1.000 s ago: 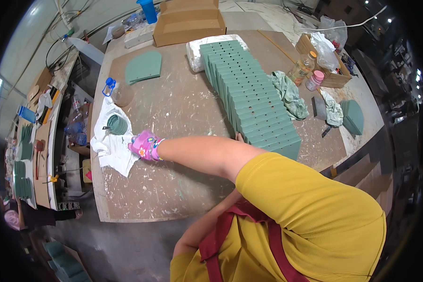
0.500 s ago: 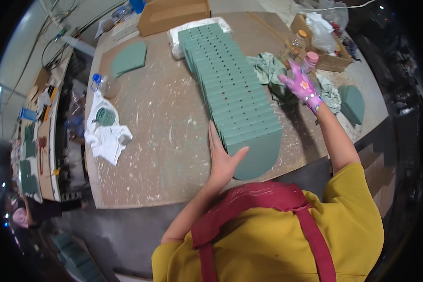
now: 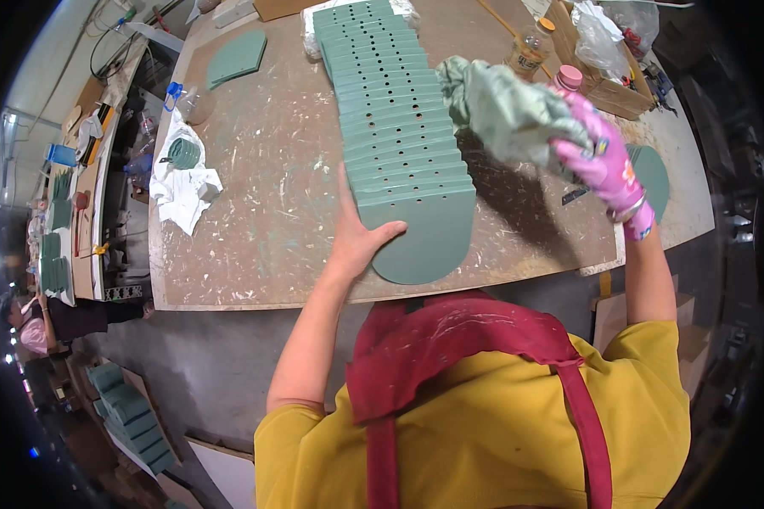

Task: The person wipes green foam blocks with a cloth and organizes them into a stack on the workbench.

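A long overlapping row of green sheets with rounded ends and small holes (image 3: 429,233) runs from the table's near edge to the back. My bare left hand (image 3: 354,242) rests along the left side of the nearest sheet, thumb laid on top and fingers stretched along the edge. My right hand (image 3: 598,157), in a pink flowered glove, grips a crumpled pale green cloth (image 3: 518,110) held above the table, right of the row. The row's far end lies on a white wrapped bundle (image 3: 407,12).
A green piece (image 3: 237,59) lies at the back left, above a white cloth (image 3: 182,191) and a clear bottle with blue cap (image 3: 193,106). At right stand an orange-capped bottle (image 3: 530,49), a pink-capped bottle (image 3: 569,78), a cardboard box (image 3: 607,89) and more green pieces (image 3: 651,182).
My right hand has taken hold of the green cloth and lifted it off the table. My left hand stays at the nearest sheet. The whole view has shifted.
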Motion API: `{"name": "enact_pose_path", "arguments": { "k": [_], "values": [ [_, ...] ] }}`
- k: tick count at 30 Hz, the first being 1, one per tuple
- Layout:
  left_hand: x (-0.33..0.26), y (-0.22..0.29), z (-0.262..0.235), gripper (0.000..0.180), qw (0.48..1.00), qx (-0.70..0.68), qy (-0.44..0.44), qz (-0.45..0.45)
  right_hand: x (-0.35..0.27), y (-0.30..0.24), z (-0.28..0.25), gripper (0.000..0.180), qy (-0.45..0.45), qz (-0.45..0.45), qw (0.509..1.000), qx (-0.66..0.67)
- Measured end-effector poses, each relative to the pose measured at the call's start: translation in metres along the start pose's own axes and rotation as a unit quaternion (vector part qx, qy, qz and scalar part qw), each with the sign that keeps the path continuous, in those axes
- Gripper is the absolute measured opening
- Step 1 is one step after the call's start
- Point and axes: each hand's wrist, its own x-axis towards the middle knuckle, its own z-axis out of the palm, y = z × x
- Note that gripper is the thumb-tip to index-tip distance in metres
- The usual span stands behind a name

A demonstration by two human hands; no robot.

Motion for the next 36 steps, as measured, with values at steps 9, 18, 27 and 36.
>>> {"name": "enact_pose_path", "arguments": {
  "k": [9, 18, 27, 36],
  "values": [
    [0.007, -0.024, 0.008, 0.124, 1.000, 0.002, 0.001, 0.025, 0.013, -0.052, 0.112, 0.037, -0.149, -0.173, 0.970, -0.084],
    [0.006, -0.027, -0.002, 0.072, 0.976, 0.164, -0.065, 0.126, 0.054, -0.114, 0.193, 0.020, -0.126, -0.272, 0.950, -0.084],
    [0.002, -0.022, 0.004, 0.114, 0.998, 0.047, 0.005, 0.030, 0.038, -0.052, 0.100, 0.033, -0.141, 0.040, 0.983, 0.106],
    [0.001, -0.015, 0.006, 0.103, 0.999, -0.040, 0.008, -0.002, 0.045, -0.072, 0.138, 0.036, -0.163, -0.231, 0.946, -0.157]
  ]
}}
